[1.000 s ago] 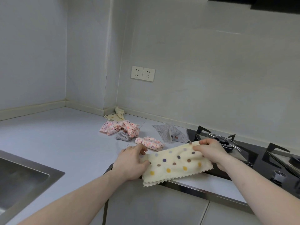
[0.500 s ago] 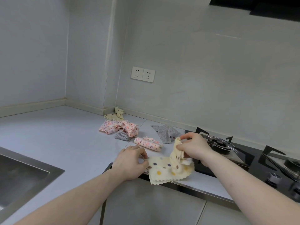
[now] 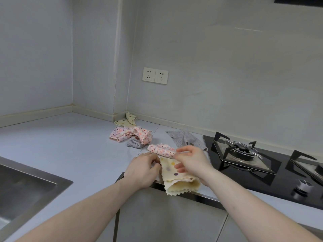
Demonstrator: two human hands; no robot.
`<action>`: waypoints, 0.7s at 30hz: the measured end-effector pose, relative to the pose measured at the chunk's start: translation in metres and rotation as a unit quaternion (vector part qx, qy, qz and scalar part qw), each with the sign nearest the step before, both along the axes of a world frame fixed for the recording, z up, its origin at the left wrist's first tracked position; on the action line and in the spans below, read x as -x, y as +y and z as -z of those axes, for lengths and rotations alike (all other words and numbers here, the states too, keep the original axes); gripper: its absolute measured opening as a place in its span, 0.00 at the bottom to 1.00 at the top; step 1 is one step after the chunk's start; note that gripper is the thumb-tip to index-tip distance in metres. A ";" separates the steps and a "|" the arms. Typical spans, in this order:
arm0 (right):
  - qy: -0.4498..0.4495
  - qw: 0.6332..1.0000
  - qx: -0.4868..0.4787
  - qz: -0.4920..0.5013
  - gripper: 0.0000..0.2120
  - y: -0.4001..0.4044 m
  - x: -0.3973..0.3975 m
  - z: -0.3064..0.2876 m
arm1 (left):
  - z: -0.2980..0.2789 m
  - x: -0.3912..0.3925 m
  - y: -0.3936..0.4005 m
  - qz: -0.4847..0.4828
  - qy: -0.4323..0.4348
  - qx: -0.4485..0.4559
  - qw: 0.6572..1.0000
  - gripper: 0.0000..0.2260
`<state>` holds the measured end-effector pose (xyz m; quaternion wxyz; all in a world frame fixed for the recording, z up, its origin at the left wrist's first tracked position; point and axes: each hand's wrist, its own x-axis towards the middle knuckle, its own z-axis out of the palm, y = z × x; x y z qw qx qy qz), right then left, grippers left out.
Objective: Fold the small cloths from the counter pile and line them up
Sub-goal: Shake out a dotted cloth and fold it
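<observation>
A cream cloth with coloured dots [image 3: 176,179] lies folded over at the counter's front edge, its zigzag hem hanging past the edge. My left hand [image 3: 142,169] pinches its left upper corner. My right hand [image 3: 191,161] presses on its right side, fingers spread over the fold. Just behind it lies a folded pink floral cloth [image 3: 161,149]. Farther back sit a crumpled pink floral cloth [image 3: 130,134], a small grey cloth [image 3: 133,143], a flat grey cloth [image 3: 186,139] and a cream dotted cloth [image 3: 126,120] in the corner.
A black gas hob [image 3: 258,172] with burner grates fills the counter on the right. A steel sink [image 3: 26,186] is set in at the left. Two wall sockets [image 3: 155,75] are on the back wall. Cabinet fronts are below the edge.
The cream dotted cloth was spread wide between both hands; my right hand carried its right end leftwards over the rest, and it now lies folded to about half its width.
</observation>
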<state>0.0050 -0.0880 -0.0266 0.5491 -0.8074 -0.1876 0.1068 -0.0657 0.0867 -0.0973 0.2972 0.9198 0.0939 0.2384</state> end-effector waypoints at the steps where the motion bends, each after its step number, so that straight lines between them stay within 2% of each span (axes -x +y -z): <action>1: -0.034 0.999 -0.010 0.024 0.08 -0.004 -0.004 0.001 | -0.001 0.000 0.000 -0.003 -0.003 0.010 1.000 0.08; 4: -0.197 0.976 0.064 0.073 0.09 -0.021 -0.012 0.010 | 0.000 0.000 0.000 -0.016 -0.022 0.045 0.999 0.11; 6: -0.291 0.947 0.128 0.049 0.10 -0.030 -0.014 0.026 | 0.003 -0.002 0.000 -0.022 -0.037 0.050 0.998 0.14; 10: -0.371 0.903 0.211 -0.037 0.11 -0.037 -0.003 0.065 | 0.006 -0.005 -0.003 -0.014 -0.005 -0.044 0.999 0.20; 12: -0.369 0.905 0.208 -0.038 0.13 -0.036 -0.004 0.071 | 0.007 -0.006 -0.004 -0.016 0.010 -0.082 0.996 0.21; 15: -0.286 0.949 0.132 0.005 0.18 -0.033 -0.013 0.062 | 0.006 -0.008 -0.003 -0.030 0.044 -0.086 0.995 0.21; 17: -0.249 0.964 0.088 0.040 0.17 -0.035 -0.023 0.055 | 0.004 -0.008 -0.003 -0.032 0.071 -0.092 0.993 0.21; 21: -0.230 0.964 0.120 0.050 0.13 -0.039 -0.033 0.055 | 0.001 -0.008 -0.004 -0.030 0.091 -0.107 0.990 0.18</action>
